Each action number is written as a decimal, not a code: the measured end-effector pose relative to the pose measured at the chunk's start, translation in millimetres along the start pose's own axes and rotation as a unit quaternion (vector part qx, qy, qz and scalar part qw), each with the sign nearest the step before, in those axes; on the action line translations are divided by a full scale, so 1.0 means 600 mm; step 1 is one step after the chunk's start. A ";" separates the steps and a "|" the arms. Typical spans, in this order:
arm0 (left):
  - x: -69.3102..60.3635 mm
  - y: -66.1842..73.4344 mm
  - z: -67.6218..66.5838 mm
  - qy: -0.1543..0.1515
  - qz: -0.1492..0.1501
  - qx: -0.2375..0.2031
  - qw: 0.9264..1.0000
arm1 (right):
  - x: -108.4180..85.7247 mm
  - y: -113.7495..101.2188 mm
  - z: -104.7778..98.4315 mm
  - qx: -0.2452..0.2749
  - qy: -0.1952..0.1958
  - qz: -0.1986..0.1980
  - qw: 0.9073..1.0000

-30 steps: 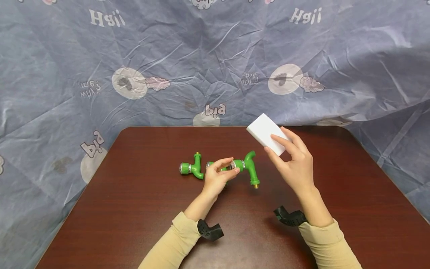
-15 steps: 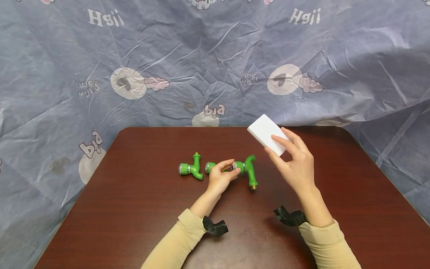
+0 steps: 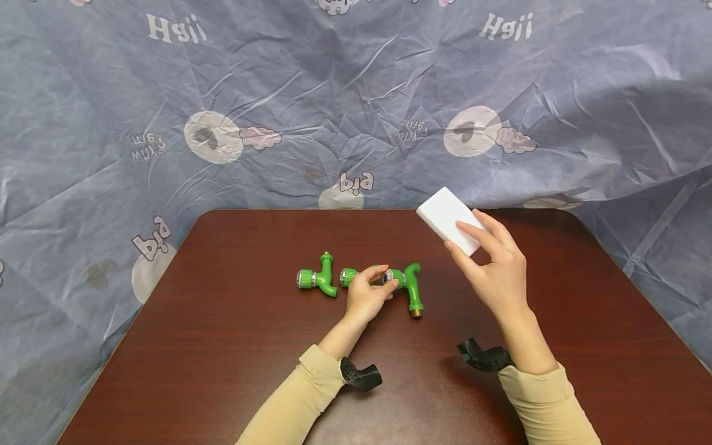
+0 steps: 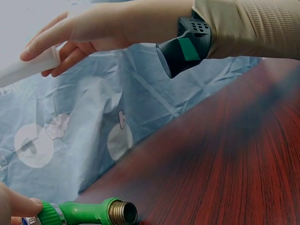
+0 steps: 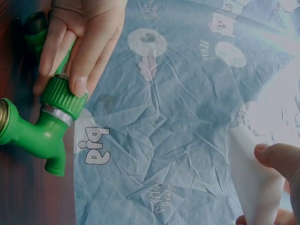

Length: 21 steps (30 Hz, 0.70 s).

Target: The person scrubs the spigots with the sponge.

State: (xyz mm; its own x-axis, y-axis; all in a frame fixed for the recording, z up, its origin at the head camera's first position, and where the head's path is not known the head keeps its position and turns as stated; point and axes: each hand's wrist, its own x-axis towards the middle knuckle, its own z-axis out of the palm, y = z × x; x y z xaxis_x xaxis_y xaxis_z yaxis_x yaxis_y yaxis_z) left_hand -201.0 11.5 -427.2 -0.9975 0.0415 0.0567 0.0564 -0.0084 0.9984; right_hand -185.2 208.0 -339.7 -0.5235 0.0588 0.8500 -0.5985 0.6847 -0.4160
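My left hand (image 3: 367, 300) pinches the ribbed round knob of a green tap (image 3: 413, 289) between thumb and fingers. That tap is held above the table, its brass threaded end toward me in the head view. In the right wrist view, the held tap (image 5: 44, 133) shows its knob, silver collar and short spout. Up and to the right, my right hand (image 3: 500, 275) grips a white rectangular block (image 3: 447, 216) by its lower edge, tilted and apart from the tap. A second green tap (image 3: 348, 277) lies behind my left hand, partly hidden. Another green tap (image 3: 325, 279) lies farther left.
A dark red-brown wooden table (image 3: 222, 358) lies under everything. Behind its far edge hangs a wrinkled blue-grey printed cloth (image 3: 311, 93). Black wrist mounts (image 3: 361, 375) sit at both cuffs.
The held tap has turned a little, its threaded end swinging toward me and left. My left hand has shifted slightly right, uncovering more of the middle tap. The right hand and white block have drifted slightly right.
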 end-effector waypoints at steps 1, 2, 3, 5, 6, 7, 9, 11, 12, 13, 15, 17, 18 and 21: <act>-0.003 0.006 -0.001 0.000 0.000 0.004 1.000 | 0.000 0.000 0.000 -0.001 0.000 0.000 1.000; -0.006 0.013 -0.002 0.000 0.000 0.007 1.000 | 0.000 0.001 -0.001 0.000 0.000 0.000 1.000; -0.008 0.020 -0.003 0.000 0.001 0.008 1.000 | 0.000 0.001 -0.001 -0.001 0.001 0.000 1.000; -0.012 0.030 -0.007 0.001 -0.001 0.006 1.000 | 0.000 0.001 -0.002 -0.002 0.001 0.000 1.000; -0.012 0.032 -0.009 0.001 -0.003 0.003 1.000 | 0.000 0.001 -0.002 -0.002 0.002 0.000 1.000; -0.012 0.031 -0.010 0.002 -0.006 -0.002 1.000 | 0.000 0.001 -0.002 -0.003 0.002 -0.001 1.000; -0.008 0.025 -0.014 0.003 -0.011 -0.009 1.000 | 0.000 0.000 -0.003 -0.002 0.002 -0.001 1.000; -0.002 0.018 -0.018 0.004 -0.016 -0.004 1.000 | 0.000 0.000 -0.004 -0.001 0.002 -0.001 1.000; 0.001 0.013 -0.020 0.005 -0.017 0.004 1.000 | 0.001 0.000 -0.004 0.000 0.002 0.000 1.000; 0.003 0.011 -0.023 0.007 -0.016 0.012 1.000 | 0.001 0.000 -0.004 0.000 0.001 0.000 1.000; 0.007 0.010 -0.028 0.007 -0.016 0.030 0.999 | 0.001 -0.001 -0.004 -0.001 -0.001 0.001 1.000; 0.010 0.011 -0.034 0.003 -0.014 0.045 0.999 | 0.002 -0.001 -0.004 -0.002 -0.002 0.002 1.000; 0.010 0.012 -0.036 -0.001 -0.014 0.050 0.999 | 0.002 -0.001 -0.004 -0.003 -0.002 0.002 1.000; 0.012 0.016 -0.042 -0.022 -0.025 0.058 0.998 | 0.001 -0.001 -0.005 -0.004 -0.003 0.001 1.000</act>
State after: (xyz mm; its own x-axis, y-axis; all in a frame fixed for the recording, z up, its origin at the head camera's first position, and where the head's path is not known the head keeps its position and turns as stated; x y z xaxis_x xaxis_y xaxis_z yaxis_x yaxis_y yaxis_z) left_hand -208.5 -13.2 -417.4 -0.9966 0.0822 0.0037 0.0128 0.1110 0.9937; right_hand -183.6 209.8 -338.0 -0.5282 0.0554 0.8473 -0.5930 0.6902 -0.4147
